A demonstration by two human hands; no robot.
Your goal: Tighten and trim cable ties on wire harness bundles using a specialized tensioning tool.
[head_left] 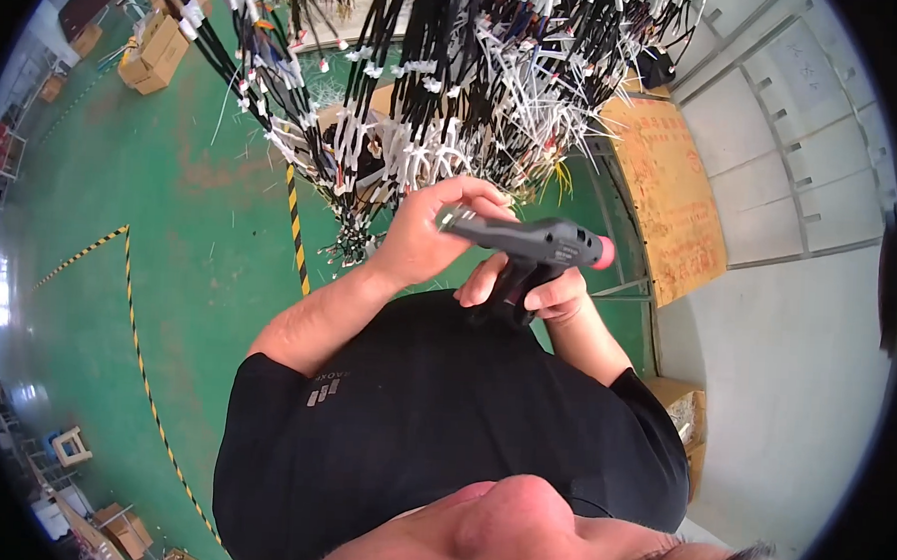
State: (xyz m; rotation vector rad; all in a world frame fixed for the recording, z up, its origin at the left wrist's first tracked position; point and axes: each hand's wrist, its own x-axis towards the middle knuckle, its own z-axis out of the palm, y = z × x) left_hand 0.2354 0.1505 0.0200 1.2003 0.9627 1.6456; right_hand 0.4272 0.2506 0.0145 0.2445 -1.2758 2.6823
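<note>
Pistol-grip tool, grey and black with a pink knob at its rear, was held up before the person's chest as I looked on remotely through the head camera. Bare fingers of the right hand were wrapped around its handle, closed firmly on it. Its nose pointed leftward and overlapped the left hand, raised with fingers bent just beyond it; from my distant post I could not tell whether those fingers pinched anything or touched the tool.

Bare forearms led back to the short sleeves of a black shirt. Just past the hands, I saw a dense mass of cables hanging down, mostly black with white ends, while a few yellow wires stuck out low on its right side.

Farther right, a plywood panel stood near a white wall, with an open carton lower down. Leftward spread a green floor, marked with yellow-and-black striped tape. A cardboard box sat far off at upper left, and a blue-and-white stool at lower left.
</note>
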